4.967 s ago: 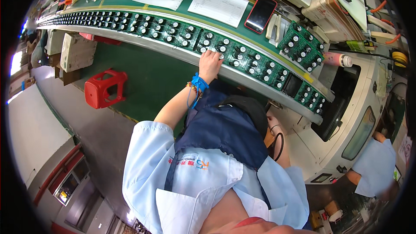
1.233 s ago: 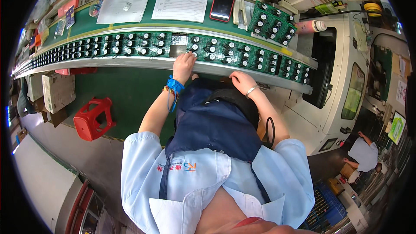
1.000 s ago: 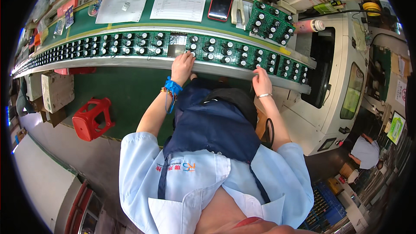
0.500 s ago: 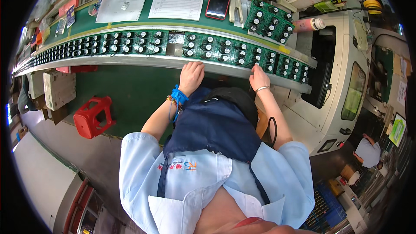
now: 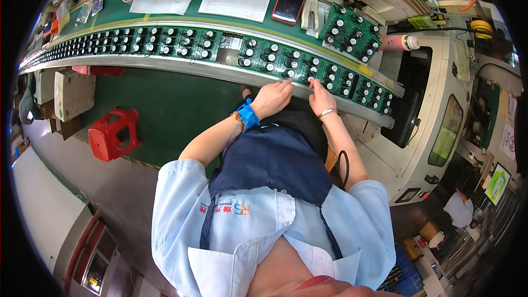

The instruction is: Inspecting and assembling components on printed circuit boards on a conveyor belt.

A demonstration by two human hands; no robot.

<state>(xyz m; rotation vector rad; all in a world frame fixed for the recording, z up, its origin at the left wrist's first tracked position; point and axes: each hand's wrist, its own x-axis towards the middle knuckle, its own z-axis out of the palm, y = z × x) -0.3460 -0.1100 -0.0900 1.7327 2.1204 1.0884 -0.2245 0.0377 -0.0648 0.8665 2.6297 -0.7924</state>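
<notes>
A long row of green circuit boards (image 5: 275, 59), each carrying black round parts with white tops, runs along a metal-railed conveyor (image 5: 181, 63) in front of me. My left hand (image 5: 275, 98), with a blue band and beads at its wrist, reaches to the near rail; its fingers are bent together at the boards' near edge. Just to its right, my right hand (image 5: 322, 99), wearing a silver bangle, has thumb and fingertips pinched at the same edge. Whatever either set of fingertips holds is too small or hidden to make out.
Behind the row lie a stack of similar boards (image 5: 349, 33), a red-edged phone (image 5: 291, 0), a printed form (image 5: 235, 0) and a pink bottle (image 5: 399, 43). The conveyor leads right into a cream machine (image 5: 434, 126). A red stool (image 5: 114, 135) stands on the left; another person (image 5: 459, 209) is far right.
My left hand has moved right along the rail, close to my right hand. My right hand has shifted slightly left. The whole view has turned a little.
</notes>
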